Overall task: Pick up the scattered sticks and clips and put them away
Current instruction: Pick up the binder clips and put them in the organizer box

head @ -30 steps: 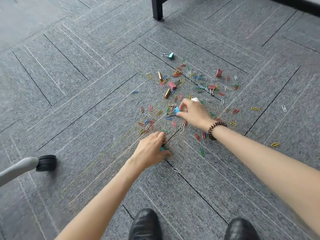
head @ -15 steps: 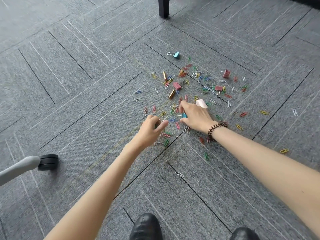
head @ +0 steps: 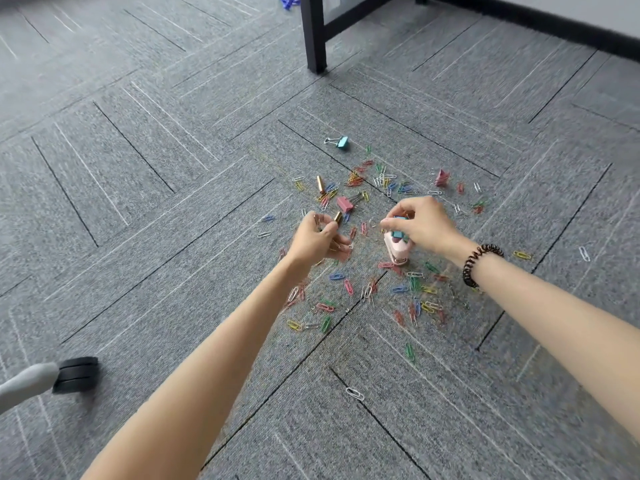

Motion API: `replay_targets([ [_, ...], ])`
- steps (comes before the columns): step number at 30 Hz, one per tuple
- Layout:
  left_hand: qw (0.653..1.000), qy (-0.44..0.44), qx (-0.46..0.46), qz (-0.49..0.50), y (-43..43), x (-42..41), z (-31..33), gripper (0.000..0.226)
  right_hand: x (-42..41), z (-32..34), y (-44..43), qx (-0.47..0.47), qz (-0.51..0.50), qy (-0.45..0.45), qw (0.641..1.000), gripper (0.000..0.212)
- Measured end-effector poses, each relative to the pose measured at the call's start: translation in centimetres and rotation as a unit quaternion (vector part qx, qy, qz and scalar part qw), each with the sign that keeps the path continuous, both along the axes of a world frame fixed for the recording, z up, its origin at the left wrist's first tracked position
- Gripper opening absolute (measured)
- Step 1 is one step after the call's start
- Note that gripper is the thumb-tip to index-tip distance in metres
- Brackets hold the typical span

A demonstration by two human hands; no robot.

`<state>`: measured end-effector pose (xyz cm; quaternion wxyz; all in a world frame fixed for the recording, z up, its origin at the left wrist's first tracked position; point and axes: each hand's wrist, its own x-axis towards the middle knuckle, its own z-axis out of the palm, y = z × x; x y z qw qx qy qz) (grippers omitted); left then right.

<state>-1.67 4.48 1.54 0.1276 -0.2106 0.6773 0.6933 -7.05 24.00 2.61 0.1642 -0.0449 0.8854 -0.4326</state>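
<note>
The right hand (head: 424, 221) pinches blue clips (head: 398, 226) right over a pink box (head: 398, 251). The left hand (head: 317, 239) is curled; what it holds cannot be told. A gold clip (head: 338, 216) lies mid-carpet (head: 173, 202), just past the left fingertips, pointing away.

Grey herringbone carpet tiles (head: 138, 161), black furniture leg (head: 313, 32), chair castor (head: 78, 374).
</note>
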Motion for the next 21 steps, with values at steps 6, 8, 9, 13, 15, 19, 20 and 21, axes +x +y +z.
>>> replay_targets([
  [6,0.989,0.043,-0.136,-0.027,0.4,-3.7,-1.3,0.01,-2.6,-0.8,1.2,-0.041,-0.019,-0.02,0.999,0.009],
  [8,0.961,0.078,-0.257,-0.059,0.5,-5.1,-2.2,0.009,-3.2,-1.0,1.6,-0.066,-0.018,-0.038,0.997,0.009],
  [9,0.941,0.089,-0.319,-0.077,0.5,-5.7,-2.5,0.015,-3.5,-1.1,1.8,-0.081,-0.023,-0.05,0.995,0.011],
  [13,0.82,0.118,-0.546,-0.121,1.1,-7.5,-3.4,0.042,-4.7,-1.8,2.5,-0.117,-0.045,-0.093,0.988,0.012],
  [15,0.794,0.122,-0.581,-0.132,1.3,-8.2,-3.6,0.044,-5.2,-2.3,3.0,-0.11,-0.041,-0.109,0.987,0.012],
  [19,0.777,0.132,-0.594,-0.163,1.6,-8.7,-4.6,0.037,-5.9,-3.1,4.2,-0.127,-0.053,-0.136,0.981,0.018],
  [20,0.774,0.139,-0.593,-0.169,1.6,-8.7,-4.7,0.036,-5.9,-3.0,4.5,-0.131,-0.061,-0.141,0.979,0.021],
  [21,0.775,0.143,-0.591,-0.174,1.6,-8.7,-4.8,0.035,-6.0,-3.0,4.9,-0.129,-0.073,-0.142,0.979,0.026],
])
